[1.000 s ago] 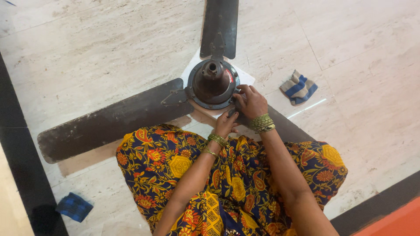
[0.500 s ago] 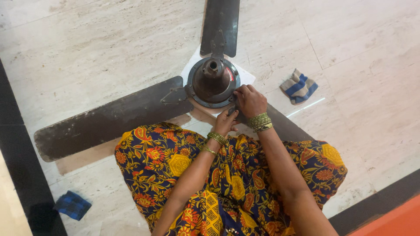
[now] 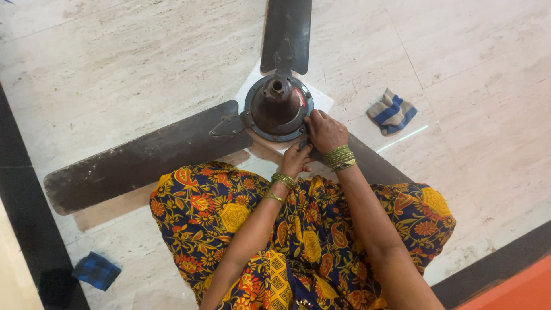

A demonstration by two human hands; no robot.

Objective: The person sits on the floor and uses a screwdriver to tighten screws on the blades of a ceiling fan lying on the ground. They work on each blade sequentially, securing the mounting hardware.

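Observation:
A dark brown ceiling fan lies flat on the pale stone floor, its round motor hub point(image 3: 278, 107) in the middle of the view. One blade point(image 3: 143, 156) runs to the left, another point(image 3: 286, 31) points away, and a third point(image 3: 373, 163) passes under my right arm. My right hand point(image 3: 325, 131) rests on the hub's near right rim where that blade joins it, fingers curled over the edge. My left hand point(image 3: 295, 162) sits just below it against the same joint, fingers bent and partly hidden. What the fingers pinch is not visible. Green bangles ring both wrists.
A striped blue and beige cloth point(image 3: 392, 111) lies on the floor to the right of the fan. A dark blue cloth point(image 3: 96, 270) lies at the lower left beside a black floor border point(image 3: 23, 218). My patterned skirt point(image 3: 229, 218) covers my knees below the fan. A white sheet point(image 3: 249, 89) lies under the hub.
The view has shifted slightly. Both hands stay at the hub's near right rim, with only small finger movement.

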